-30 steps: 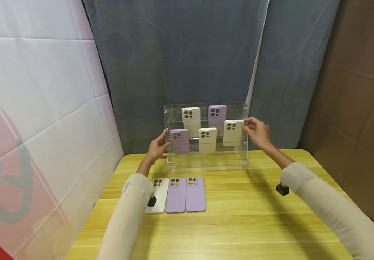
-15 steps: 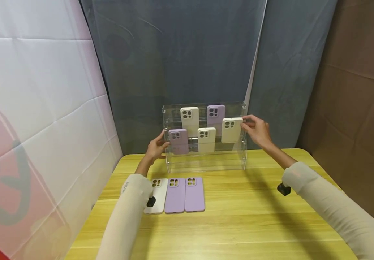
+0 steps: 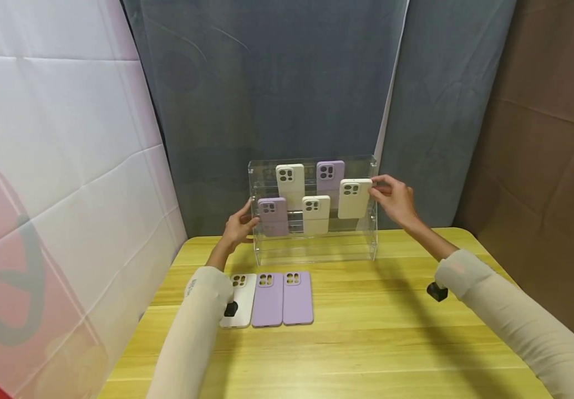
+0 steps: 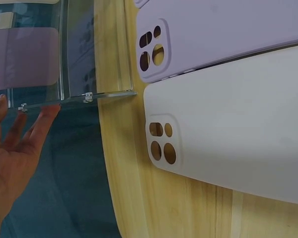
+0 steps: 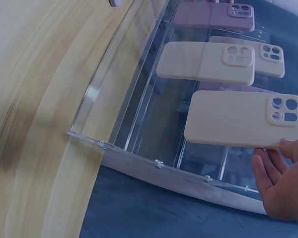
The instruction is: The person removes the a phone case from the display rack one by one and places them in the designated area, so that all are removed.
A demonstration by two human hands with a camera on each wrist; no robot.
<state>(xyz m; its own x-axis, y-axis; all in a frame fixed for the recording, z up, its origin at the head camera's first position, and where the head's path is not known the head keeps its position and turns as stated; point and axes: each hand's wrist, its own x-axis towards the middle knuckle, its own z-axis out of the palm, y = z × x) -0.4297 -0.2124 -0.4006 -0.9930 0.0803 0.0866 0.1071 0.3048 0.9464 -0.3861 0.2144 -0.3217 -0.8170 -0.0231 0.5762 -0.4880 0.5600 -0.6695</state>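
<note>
A clear acrylic display stand [image 3: 316,252] bears purple and cream phone cases in tiers. My left hand [image 3: 238,228] touches the stand's left side, its fingertips along the side panel in the left wrist view, palm bare. With thumb and fingers, my right hand [image 3: 395,200] pinches the upper side edge of a cream phone case [image 3: 353,205]. That case is in front of the stand's right part, its camera cutouts at the top. Nearest to it on the stand are another cream case [image 3: 315,221] in the middle and a purple case [image 3: 328,177] behind.
On the wooden table [image 3: 366,332], a white phone case [image 3: 242,310] and two purple phone cases [image 3: 268,305] lie side by side before the stand. The left sleeve partly covers the white one. Dark blue-grey curtain [image 3: 277,83] hangs behind; fabric walls flank the table.
My right hand has raised the cream phone case slightly in front of the stand. The left hand keeps its place at the stand's side; the view has shifted a little.
</note>
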